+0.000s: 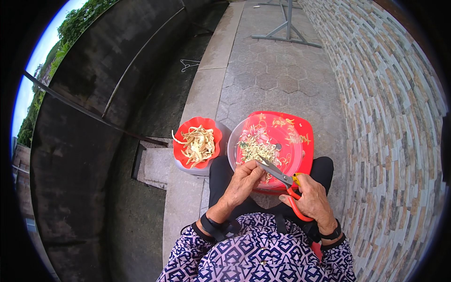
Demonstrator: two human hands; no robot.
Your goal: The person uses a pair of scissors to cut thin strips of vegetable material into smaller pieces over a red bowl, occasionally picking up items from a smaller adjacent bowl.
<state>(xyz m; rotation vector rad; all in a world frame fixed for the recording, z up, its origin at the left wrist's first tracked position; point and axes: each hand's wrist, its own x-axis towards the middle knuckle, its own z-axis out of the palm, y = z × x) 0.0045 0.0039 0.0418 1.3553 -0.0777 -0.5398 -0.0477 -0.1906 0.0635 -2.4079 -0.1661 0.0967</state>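
Note:
My right hand (310, 199) grips the red and yellow handles of a pair of scissors (278, 171), whose blades point up and left. The blade tips reach the fingers of my left hand (246, 179), which are pinched together; a pale strip shows faintly at the fingertips, mostly hidden. Beneath both hands is a clear round plastic basin (233, 141) with small cut pale pieces (260, 151) in it. It rests on a red plastic stool (306, 151) with yellow writing. To the left, a red scalloped bowl (218, 135) holds long, dried-looking pale strips (199, 144).
The red bowl sits on a grey round-cornered support (195, 171). A stone-clad wall (384, 123) runs along the right, a dark wall (77, 158) along the left. A metal frame (287, 33) stands on the paving ahead. A wire hanger (189, 65) lies in the sunken channel.

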